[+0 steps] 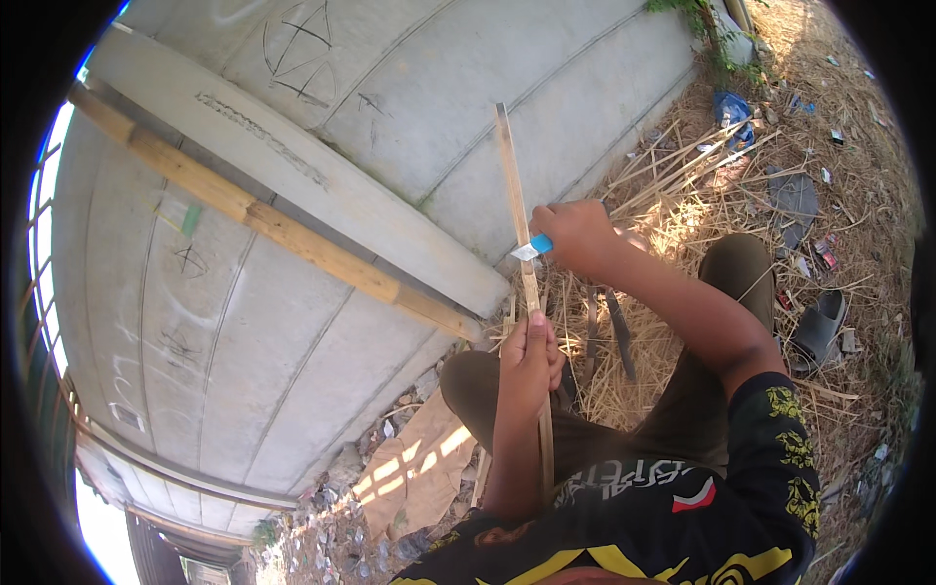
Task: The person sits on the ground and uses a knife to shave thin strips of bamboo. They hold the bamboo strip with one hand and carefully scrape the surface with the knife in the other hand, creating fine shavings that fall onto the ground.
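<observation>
Wooden strip (515, 185) apparently being shaved with knife (540, 245).
The strip is pinched by the left hand (527, 361), the knife clenched by the right hand (582, 240); a controlled stroke seems needed next.

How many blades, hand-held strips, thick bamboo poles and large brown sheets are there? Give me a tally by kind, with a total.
Blue-handled metal blade, in the right fingers: 1
Long, narrow tan wooden strip, in the left fingers: 1
Thick yellowish bamboo pole: 1
Large flat brown sheet: 1
Total: 4
</observation>
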`<state>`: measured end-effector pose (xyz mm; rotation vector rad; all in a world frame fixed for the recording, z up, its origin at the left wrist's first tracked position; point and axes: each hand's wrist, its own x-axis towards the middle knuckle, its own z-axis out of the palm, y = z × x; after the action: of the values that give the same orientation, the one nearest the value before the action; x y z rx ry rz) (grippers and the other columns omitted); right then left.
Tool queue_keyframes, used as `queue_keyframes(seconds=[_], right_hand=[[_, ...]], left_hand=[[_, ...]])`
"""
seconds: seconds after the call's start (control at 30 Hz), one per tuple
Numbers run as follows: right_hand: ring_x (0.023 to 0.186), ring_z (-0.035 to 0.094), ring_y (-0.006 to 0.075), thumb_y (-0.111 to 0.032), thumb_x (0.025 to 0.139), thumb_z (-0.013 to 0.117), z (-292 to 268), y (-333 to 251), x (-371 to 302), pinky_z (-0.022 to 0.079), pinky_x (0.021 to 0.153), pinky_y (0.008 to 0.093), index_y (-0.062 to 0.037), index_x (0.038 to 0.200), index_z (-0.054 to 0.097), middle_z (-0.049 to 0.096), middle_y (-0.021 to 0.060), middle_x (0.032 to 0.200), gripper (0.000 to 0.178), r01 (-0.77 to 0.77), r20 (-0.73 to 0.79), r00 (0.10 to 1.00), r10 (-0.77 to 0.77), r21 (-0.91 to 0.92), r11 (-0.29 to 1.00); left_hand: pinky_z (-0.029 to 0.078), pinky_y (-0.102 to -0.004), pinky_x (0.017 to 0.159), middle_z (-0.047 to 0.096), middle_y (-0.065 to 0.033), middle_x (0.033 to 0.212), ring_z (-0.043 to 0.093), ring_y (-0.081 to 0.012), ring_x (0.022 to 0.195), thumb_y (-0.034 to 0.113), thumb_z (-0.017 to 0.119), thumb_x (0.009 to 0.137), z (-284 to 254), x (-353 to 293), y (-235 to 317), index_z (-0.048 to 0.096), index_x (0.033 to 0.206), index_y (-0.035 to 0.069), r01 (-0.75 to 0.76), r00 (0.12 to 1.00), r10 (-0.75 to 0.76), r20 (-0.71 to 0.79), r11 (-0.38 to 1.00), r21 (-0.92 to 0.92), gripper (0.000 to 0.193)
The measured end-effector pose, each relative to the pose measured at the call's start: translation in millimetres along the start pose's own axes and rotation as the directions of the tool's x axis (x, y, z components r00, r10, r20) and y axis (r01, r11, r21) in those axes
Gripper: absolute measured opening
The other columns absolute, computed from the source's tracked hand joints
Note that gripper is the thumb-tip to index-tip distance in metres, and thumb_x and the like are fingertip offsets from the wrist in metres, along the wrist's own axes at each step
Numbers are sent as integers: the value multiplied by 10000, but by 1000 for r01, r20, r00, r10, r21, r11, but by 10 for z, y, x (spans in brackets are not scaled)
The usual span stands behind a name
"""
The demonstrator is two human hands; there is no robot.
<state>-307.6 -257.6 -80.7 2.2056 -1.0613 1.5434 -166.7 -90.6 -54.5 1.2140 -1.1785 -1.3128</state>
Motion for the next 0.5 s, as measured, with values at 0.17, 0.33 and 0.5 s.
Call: queue_keyframes(seconds=[0.17,0.33,0.5], right_hand=[[517,638,253,-123,691,693,59,141,30,475,436,369,-69,752,537,594,71,636,176,50,-46,997,-56,-129,990],[514,633,246,-113,705,684,123,229,119,470,435,362,-68,753,533,597,69,636,164,76,-130,987,-98,-169,983],[511,621,251,-101,738,659,-98,668,358,463,436,361,-78,755,529,588,71,632,133,-164,-342,934,99,-167,972]], left_hand=[[163,-218,388,289,59,617,244,-27,449,390,457,1076,20,14,-54,439,849,118,49,999,-49,-7,999,-10,356],[159,-219,386,278,57,606,228,-30,445,387,443,1081,39,27,-101,433,854,129,43,999,-43,8,999,-9,344],[171,-222,386,277,54,604,223,-33,445,375,422,1088,128,-197,-190,423,842,128,109,991,-110,70,994,19,349]])
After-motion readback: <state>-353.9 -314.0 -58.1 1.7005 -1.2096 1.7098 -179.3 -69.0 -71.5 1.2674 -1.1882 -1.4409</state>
